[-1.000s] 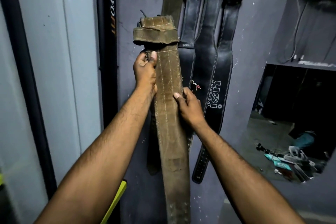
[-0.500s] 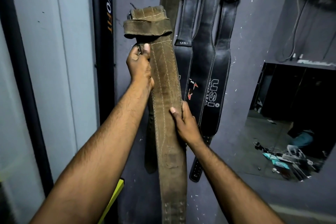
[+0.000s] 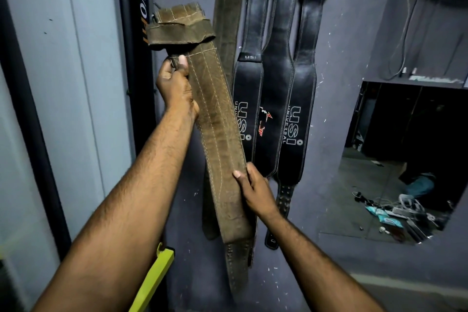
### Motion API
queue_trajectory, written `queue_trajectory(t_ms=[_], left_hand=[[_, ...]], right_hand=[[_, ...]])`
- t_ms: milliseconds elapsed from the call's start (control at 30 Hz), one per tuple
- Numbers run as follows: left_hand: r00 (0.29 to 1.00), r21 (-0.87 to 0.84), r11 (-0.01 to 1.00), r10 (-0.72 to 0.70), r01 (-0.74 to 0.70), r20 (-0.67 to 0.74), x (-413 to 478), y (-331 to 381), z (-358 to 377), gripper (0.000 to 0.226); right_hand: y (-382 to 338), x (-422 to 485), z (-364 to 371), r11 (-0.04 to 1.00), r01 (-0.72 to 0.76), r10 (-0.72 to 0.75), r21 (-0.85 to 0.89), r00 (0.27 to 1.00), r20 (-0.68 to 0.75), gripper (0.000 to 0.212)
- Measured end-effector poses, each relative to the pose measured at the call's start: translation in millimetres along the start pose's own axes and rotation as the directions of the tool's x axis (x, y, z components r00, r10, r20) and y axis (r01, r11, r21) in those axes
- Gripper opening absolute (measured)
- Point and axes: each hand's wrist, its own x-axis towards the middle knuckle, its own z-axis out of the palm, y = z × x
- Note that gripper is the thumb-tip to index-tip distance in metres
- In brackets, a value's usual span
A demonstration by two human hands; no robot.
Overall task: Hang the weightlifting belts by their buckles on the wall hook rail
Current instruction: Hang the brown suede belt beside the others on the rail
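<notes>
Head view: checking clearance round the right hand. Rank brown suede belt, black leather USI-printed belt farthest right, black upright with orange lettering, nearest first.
1. Brown suede belt: gripped by the right hand.
2. Black leather USI-printed belt: hanging just behind, rightward.
3. Black upright with orange lettering: far upper left.

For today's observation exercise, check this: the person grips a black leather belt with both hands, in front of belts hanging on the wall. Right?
Wrong colour: the head view shows a brown belt, not a black one. The left hand and right hand both grip it, in front of the hanging belts.
</notes>
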Motion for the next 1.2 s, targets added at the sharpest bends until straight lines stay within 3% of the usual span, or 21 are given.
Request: queue_trajectory(t_ms=[67, 167, 233, 333, 400, 500, 600, 700, 767, 900, 1000, 1100, 1133, 1200], left_hand=[[1.000, -0.003, 1.000, 0.000, 0.000, 0.007, 0, 6, 1, 0.020], [1.000, -0.012, 1.000, -0.002, 0.002, -0.029, 9, 24, 5, 0.020], [1.000, -0.014, 1.000, -0.014, 0.014, -0.008, 12, 37, 7, 0.020], [0.997, 0.007, 0.998, -0.058, 0.058, 0.041, 7, 47, 9, 0.015], [0.993, 0.016, 0.994, -0.105, 0.104, 0.048, -2, 45, 10, 0.012], [0.984, 0.054, 0.986, -0.160, 0.156, 0.080, -16, 31, 10, 0.013], [0.965, 0.099, 0.979, -0.196, 0.181, 0.174, -34, 20, 13, 0.020], [0.940, 0.171, 0.967, -0.227, 0.187, 0.256, -42, 18, 15, 0.011], [0.928, 0.317, 0.940, -0.223, 0.124, 0.297, -43, 18, 11, 0.010], [0.852, 0.720, 0.659, -0.229, -0.220, 0.470, -49, 17, -10, 0.031], [0.850, 0.823, 0.471, -0.242, -0.318, 0.468, -56, 8, -19, 0.029], [0.897, 0.857, 0.338, -0.072, -0.390, 0.437, -65, -4, -18, 0.021], [0.897, 0.844, 0.363, -0.045, -0.395, 0.440, -66, -7, -19, 0.020], [0.881, 0.794, 0.521, -0.154, -0.312, 0.448, -64, -14, -29, 0.029]], right_hand=[[3, -3, -1, 0.997, -0.036, 0.027, 0.062, 0.989, 0.148, 0.020], [32, -25, 3, 0.993, -0.109, 0.114, -0.036, 0.921, 0.373, 0.037], [52, -37, 7, 0.982, -0.186, 0.188, -0.045, 0.892, 0.410, 0.035], [35, -21, 8, 0.960, -0.266, 0.205, 0.087, 0.881, 0.426, 0.028], [-5, 10, 5, 0.944, -0.230, 0.133, 0.236, 0.921, 0.366, 0.029], [-82, 69, -10, 0.914, -0.068, 0.010, 0.399, 0.989, 0.145, 0.031], [-145, 115, -31, 0.832, 0.068, -0.052, 0.551, 0.998, -0.044, 0.025], [-169, 140, -48, 0.749, 0.084, -0.040, 0.657, 0.996, -0.082, 0.015], [-172, 144, -54, 0.674, 0.046, -0.010, 0.738, 0.999, -0.053, 0.013], [-169, 140, -52, 0.581, 0.024, 0.038, 0.814, 0.998, -0.057, 0.016], [-164, 136, -49, 0.606, 0.105, 0.042, 0.789, 0.986, -0.164, 0.014], [-157, 133, -44, 0.610, 0.149, 0.043, 0.778, 0.974, -0.221, 0.012], [-155, 134, -43, 0.614, 0.172, 0.030, 0.771, 0.970, -0.240, 0.012], [-153, 134, -46, 0.634, 0.209, 0.006, 0.745, 0.961, -0.275, 0.014]])
